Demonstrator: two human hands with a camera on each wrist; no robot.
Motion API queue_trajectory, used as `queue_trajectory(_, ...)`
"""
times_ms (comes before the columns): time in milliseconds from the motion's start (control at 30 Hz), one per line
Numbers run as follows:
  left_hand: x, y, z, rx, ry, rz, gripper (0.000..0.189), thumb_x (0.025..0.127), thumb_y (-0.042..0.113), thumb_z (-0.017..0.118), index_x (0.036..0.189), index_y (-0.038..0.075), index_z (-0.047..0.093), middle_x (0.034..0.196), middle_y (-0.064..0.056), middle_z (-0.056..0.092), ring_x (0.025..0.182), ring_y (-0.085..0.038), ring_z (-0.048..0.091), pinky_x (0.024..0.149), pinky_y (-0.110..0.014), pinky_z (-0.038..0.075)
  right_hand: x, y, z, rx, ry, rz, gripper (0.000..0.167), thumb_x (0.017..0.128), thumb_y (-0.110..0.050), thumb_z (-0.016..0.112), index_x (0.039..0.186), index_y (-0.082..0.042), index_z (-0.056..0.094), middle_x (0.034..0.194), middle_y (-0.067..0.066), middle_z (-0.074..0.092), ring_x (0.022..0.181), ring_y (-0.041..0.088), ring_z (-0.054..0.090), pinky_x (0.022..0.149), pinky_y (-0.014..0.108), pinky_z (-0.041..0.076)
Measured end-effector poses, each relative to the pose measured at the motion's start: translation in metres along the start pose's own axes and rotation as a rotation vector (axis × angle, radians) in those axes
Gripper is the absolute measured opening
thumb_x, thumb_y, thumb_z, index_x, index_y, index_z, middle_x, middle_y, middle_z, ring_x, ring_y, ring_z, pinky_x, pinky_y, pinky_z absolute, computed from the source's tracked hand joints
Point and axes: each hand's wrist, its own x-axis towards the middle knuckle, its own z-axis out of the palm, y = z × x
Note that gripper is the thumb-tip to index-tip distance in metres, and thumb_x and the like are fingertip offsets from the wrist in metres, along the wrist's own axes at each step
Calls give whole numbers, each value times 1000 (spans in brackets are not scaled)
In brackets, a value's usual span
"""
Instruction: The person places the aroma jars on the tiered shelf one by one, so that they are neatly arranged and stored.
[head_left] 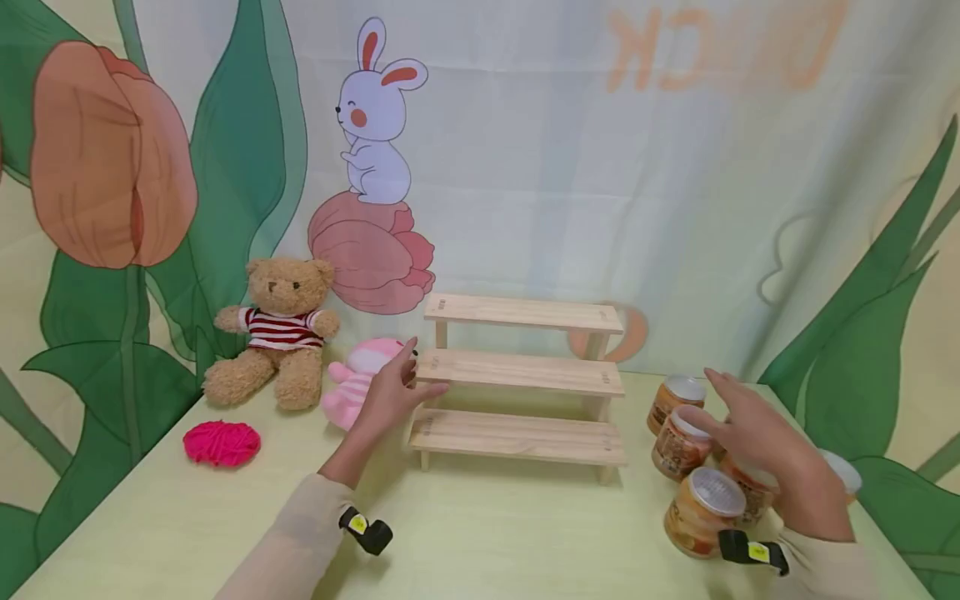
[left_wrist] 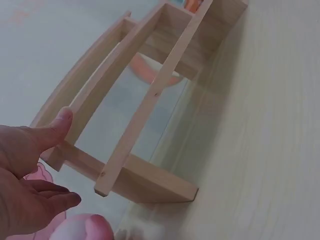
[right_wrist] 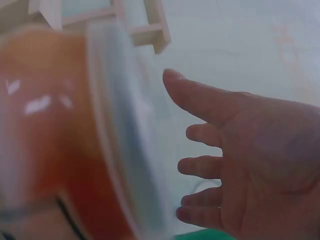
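Observation:
A three-step wooden shelf (head_left: 519, 371) stands in the middle of the table. My left hand (head_left: 390, 396) is at its left end, fingers spread and holding nothing, with a pink plush toy (head_left: 348, 392) just behind. The left wrist view shows the thumb close beside the shelf's wooden end (left_wrist: 62, 150); whether they touch I cannot tell. Over at the right, my right hand (head_left: 761, 437) reaches above a group of jars with clear lids, among them a front jar (head_left: 697, 521) and a rear jar (head_left: 667, 408). Its fingers are extended, apart from the blurred jar (right_wrist: 60, 130) in the right wrist view.
A brown teddy bear (head_left: 277, 333) in a striped shirt sits at the back left. In front of it lies a bundle of bright pink yarn (head_left: 222, 442). A printed curtain (head_left: 525, 167) hangs behind the pale table (head_left: 525, 542).

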Motion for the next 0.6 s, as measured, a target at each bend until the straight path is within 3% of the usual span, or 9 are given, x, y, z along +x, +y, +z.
queue_trajectory(33,0,-2,2,-45,-2,0,93,87,20,81,160,8,23,150,-29,40,136,-37,44,105,-48,41,-2,5,-1,7,2,-8,92,101,-51,53,155,11,10,152,45,11,133,64,22,100,74,23)
queue_trajectory(100,-1,-4,6,-118,-4,-2,89,88,16,79,159,9,26,149,-25,44,132,-33,50,101,-43,45,-4,14,-3,18,10,-15,91,102,-48,53,154,12,9,152,45,12,133,65,19,100,75,22)
queue_trajectory(167,-1,-7,10,-166,5,7,83,90,13,77,158,10,30,147,-21,48,124,-30,57,93,-36,52,-6,22,-6,39,17,-6,91,103,-46,53,154,13,8,152,45,10,134,68,9,100,78,17)
queue_trajectory(267,-3,-9,14,-172,13,28,73,93,12,73,156,10,36,135,-20,59,108,-28,65,77,-29,55,-11,32,-9,61,2,32,93,102,-48,54,154,13,7,152,45,9,135,68,2,100,79,12)
queue_trajectory(400,-4,-10,16,-174,26,44,64,93,11,72,151,9,45,116,-19,69,98,-29,67,70,-29,56,-20,45,-16,63,-62,94,96,101,-50,55,154,11,4,150,47,11,132,69,10,98,78,21)
queue_trajectory(600,-4,-14,16,-168,20,48,61,93,15,74,148,6,49,118,-17,69,100,-26,67,74,-25,54,-33,68,-26,-15,-119,120,97,100,-52,56,152,14,7,143,51,20,125,70,25,90,74,35)
